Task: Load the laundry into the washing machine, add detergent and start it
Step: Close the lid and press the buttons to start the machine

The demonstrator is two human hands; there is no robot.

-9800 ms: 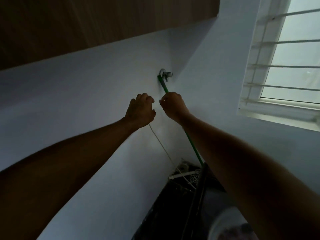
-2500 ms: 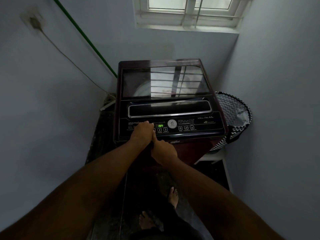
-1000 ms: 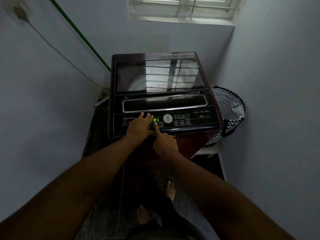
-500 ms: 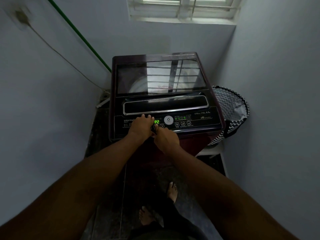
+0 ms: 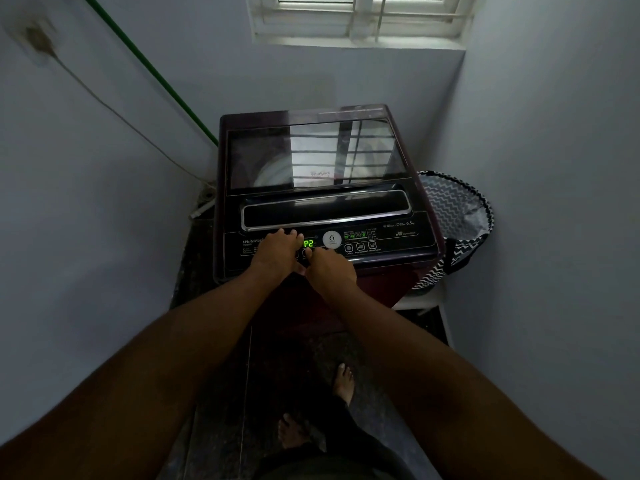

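A dark maroon top-loading washing machine [image 5: 408,161] stands in a narrow corner with its glass lid [image 5: 311,154] closed. On its black control panel [image 5: 398,237] a green display [image 5: 308,243] reads P2. My left hand [image 5: 277,254] rests flat on the panel, left of the display, holding nothing. My right hand [image 5: 330,268] is curled at the panel's front edge, with a fingertip on the buttons just below the display. No laundry or detergent can be made out.
A black-and-white zigzag laundry basket [image 5: 457,216] sits on a white stool right of the machine. A green hose [image 5: 149,67] and a thin cord [image 5: 114,109] run down the left wall. Walls close in on both sides; a window [image 5: 356,19] is behind. My bare feet [image 5: 343,382] stand on the dark floor.
Earlier both hands were up at the wall tap with the green hose; now they are on the panel. The display went from "on" to P1 to P2. Since half a second ago, little has moved.
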